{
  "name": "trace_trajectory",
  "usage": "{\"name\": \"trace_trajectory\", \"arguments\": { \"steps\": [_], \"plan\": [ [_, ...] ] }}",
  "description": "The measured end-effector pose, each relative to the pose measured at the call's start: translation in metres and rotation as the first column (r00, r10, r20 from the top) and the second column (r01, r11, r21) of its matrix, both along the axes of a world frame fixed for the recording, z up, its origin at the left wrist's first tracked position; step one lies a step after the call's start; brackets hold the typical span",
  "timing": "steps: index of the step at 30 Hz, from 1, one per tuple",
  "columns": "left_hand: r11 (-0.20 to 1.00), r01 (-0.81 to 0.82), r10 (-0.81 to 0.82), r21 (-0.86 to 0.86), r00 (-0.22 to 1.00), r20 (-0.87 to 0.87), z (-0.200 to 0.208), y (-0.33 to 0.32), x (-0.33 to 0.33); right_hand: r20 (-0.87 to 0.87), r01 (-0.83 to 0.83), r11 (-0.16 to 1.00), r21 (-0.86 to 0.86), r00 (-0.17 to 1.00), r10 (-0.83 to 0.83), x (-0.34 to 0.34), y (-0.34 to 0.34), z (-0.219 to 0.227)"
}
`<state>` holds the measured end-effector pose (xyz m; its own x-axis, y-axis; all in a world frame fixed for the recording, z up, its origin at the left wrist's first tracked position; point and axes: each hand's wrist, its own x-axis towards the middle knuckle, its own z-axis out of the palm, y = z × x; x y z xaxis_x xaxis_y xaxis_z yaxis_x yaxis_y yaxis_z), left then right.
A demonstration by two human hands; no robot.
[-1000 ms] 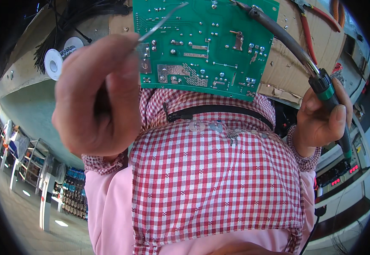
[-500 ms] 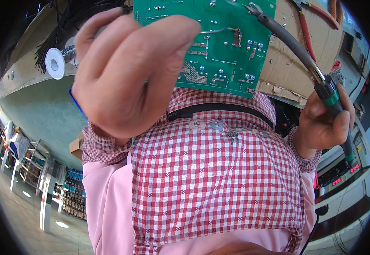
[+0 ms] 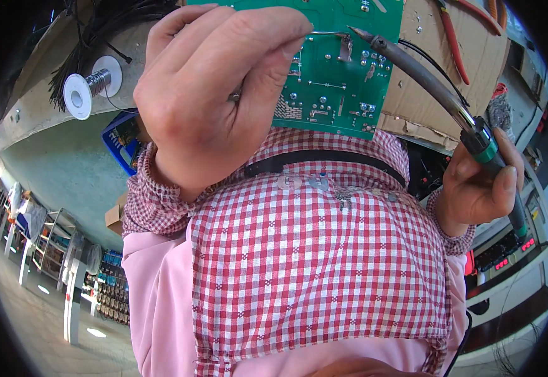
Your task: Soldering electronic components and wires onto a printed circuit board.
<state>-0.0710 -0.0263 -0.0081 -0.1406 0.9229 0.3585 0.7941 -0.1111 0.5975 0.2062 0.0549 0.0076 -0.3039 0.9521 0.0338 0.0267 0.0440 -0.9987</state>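
A green circuit board (image 3: 318, 69) lies solder side up at the top of the view, partly behind my left hand (image 3: 217, 94). Pinched between that hand's thumb and forefinger is a thin solder wire (image 3: 329, 32), its free end over a tinned pad (image 3: 346, 49) on the board. My right hand (image 3: 484, 185) grips a soldering iron (image 3: 421, 72) by its dark and green handle. The iron's pointed tip hangs close to the wire's end; whether they touch I cannot tell.
A white spool of solder (image 3: 77, 96) rests on the bench at left, near a bundle of black cable ties (image 3: 91, 44). Red-handled pliers (image 3: 453, 47) lie on cardboard (image 3: 421, 94) at right. A blue bin (image 3: 118, 144) sits below the bench edge. A station with red displays (image 3: 503, 262) stands lower right.
The iron's tip has come down and left, close to the solder wire. My left hand has shifted right and slightly up, uncovering more of the spool. The board has slid slightly up and left.
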Motion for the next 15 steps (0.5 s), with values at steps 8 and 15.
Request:
{"name": "trace_trajectory", "arguments": {
  "steps": [8, 15],
  "plan": [
    [0.996, 0.049, -0.05, 0.07, 0.999, 0.021, -0.0045, 0.0004, -0.0018, 0.033, 0.027, 1.0, -0.012, 0.999, -0.027, -0.0038, -0.0006, 0.0017],
    [0.998, 0.029, -0.032, 0.049, 0.998, 0.055, -0.0061, 0.0004, 0.0023, 0.038, -0.003, 0.999, -0.039, 0.999, 0.004, -0.0065, 0.0, 0.0049]
  ]
}}
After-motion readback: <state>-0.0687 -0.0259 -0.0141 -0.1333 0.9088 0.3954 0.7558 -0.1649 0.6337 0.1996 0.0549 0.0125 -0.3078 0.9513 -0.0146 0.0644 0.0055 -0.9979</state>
